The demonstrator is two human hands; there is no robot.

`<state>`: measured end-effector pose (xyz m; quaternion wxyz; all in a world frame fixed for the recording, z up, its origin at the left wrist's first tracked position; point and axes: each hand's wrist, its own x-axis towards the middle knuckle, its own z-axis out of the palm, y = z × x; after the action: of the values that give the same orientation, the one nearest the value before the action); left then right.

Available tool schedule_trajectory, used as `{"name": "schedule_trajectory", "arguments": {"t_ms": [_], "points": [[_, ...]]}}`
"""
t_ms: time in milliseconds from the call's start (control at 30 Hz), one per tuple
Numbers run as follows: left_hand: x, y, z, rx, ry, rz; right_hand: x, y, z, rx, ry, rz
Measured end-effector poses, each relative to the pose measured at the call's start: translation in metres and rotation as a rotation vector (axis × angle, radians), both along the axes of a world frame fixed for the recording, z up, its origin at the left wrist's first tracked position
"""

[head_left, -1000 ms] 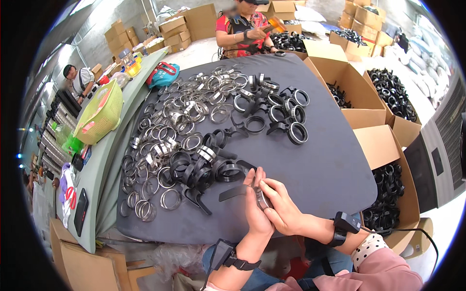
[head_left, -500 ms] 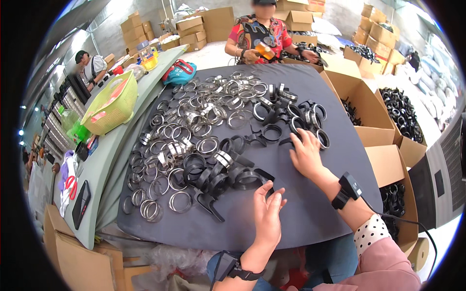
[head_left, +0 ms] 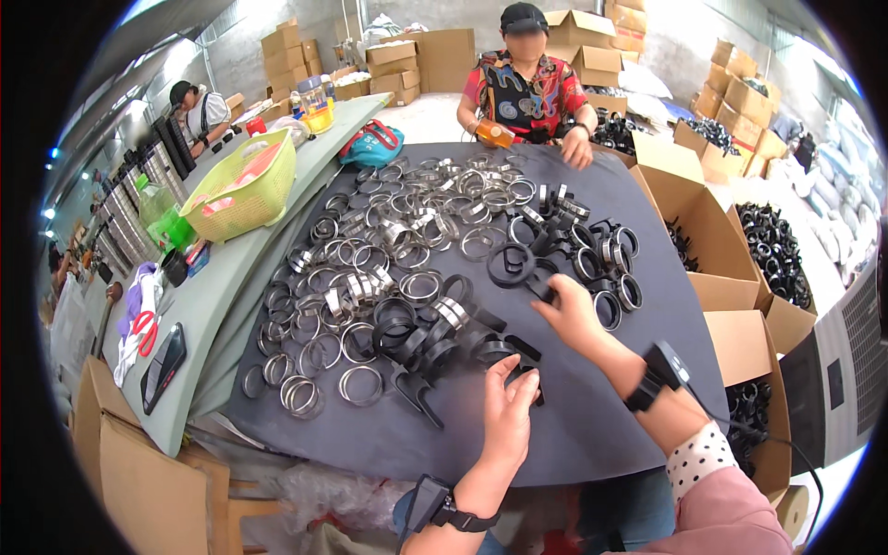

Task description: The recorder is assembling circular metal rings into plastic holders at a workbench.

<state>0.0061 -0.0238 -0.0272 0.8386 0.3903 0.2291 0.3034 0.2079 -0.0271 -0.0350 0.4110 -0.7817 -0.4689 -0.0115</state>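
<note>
My right hand [head_left: 575,316] is closed on the tab of a black plastic ring [head_left: 494,278], lifted a little over the dark grey table [head_left: 592,416]. Curled loosely with the fingers apart, my left hand [head_left: 509,412] holds nothing and hovers close to another black ring with a handle [head_left: 525,348]. A heap of black ring parts [head_left: 400,324] lies just left of it. Many bare silver metal rings [head_left: 363,385] spread over the left and far parts of the table. Black rings with silver bands [head_left: 618,250] are grouped at the right.
Open cardboard boxes [head_left: 740,344] holding black parts stand along the right edge. On the left, a green side table [head_left: 199,324] bears a yellow-green basket [head_left: 242,190], red scissors [head_left: 144,333] and a phone [head_left: 165,368]. Across the table stands a person [head_left: 529,92] holding an orange object [head_left: 494,133].
My right hand has taken hold of a black ring and raised it. My left hand has barely moved. The view has shifted, and the person opposite has brought a hand in over the table.
</note>
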Motion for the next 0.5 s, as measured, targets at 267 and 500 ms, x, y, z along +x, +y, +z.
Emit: {"name": "schedule_trajectory", "arguments": {"t_ms": [267, 500], "points": [[0.007, -0.006, -0.009, 0.162, -0.094, 0.008, -0.063, -0.090, 0.045, 0.066, 0.061, 0.735], [-0.009, 0.002, 0.008, 0.207, -0.169, 0.110, -0.023, 0.038, 0.045, 0.071, -0.122, 0.447]]}}
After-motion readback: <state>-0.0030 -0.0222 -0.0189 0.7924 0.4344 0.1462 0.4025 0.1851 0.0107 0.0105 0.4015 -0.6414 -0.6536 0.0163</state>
